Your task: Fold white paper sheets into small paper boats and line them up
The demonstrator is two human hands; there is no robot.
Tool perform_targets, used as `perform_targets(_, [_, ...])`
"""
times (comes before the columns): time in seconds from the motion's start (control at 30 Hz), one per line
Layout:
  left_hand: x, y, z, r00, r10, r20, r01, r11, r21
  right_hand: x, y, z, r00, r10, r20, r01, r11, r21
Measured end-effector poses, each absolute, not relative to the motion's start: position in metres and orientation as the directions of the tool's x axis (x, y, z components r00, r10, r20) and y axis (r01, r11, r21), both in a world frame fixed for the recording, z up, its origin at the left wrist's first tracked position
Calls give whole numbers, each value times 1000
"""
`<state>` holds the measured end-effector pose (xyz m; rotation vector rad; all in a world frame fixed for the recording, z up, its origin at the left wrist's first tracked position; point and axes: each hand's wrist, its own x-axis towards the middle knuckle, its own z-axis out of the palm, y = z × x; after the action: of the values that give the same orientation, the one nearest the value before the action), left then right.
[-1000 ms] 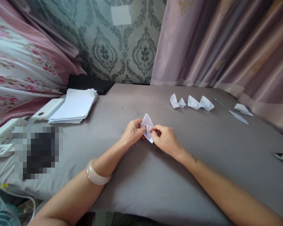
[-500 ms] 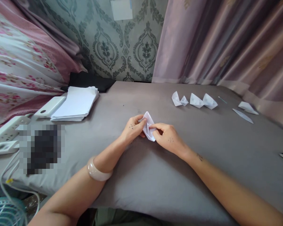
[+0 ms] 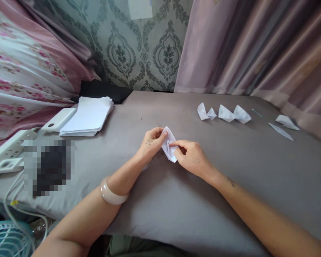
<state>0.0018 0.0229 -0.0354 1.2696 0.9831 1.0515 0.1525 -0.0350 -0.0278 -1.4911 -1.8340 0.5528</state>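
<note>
A folded white paper boat is held between my two hands above the grey cloth. My left hand grips its far left side, thumb on top and fingers behind it. At its right side my right hand pinches the edge, with the index finger reaching into the middle fold. The fingertips under the paper are hidden. Beyond my right hand stand folded paper boats: one with a tall and a small peak, and a wider one with two large peaks.
A stack of white paper lies at the back left beside a white box and a power strip. Two flat folded paper pieces and a cotton swab lie at right. A blue fan stands at lower left.
The view has shifted slightly. Both hands keep their hold on the paper boat, which looks almost the same, its lower tip turned a little.
</note>
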Motion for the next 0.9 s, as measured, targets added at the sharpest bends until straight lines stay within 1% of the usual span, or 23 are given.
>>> perform_targets(0.3, [2, 21, -34, 232, 973, 7, -4, -6, 1000, 153, -34, -25, -74, 990, 117, 622, 138, -771])
perform_targets(0.43, [3, 20, -32, 226, 974, 5, -17, -1, 1000, 153, -33, -26, -69, 995, 78, 598, 104, -795])
perform_targets(0.6, [1, 22, -35, 243, 970, -8, 11, 5, 1000, 152, -33, -27, -73, 991, 111, 601, 133, -788])
perform_targets(0.7, [1, 22, -36, 233, 972, 0, 12, -3, 1000, 151, -34, -27, -87, 986, 143, 621, 166, -766])
perform_targets(0.8, [2, 21, -35, 234, 972, 9, -12, -6, 1000, 151, -34, -26, -85, 986, 144, 635, 165, -754])
perform_targets(0.9, [2, 22, -35, 213, 976, 32, 10, -35, 999, 152, -34, -27, -86, 981, 176, 657, 189, -730])
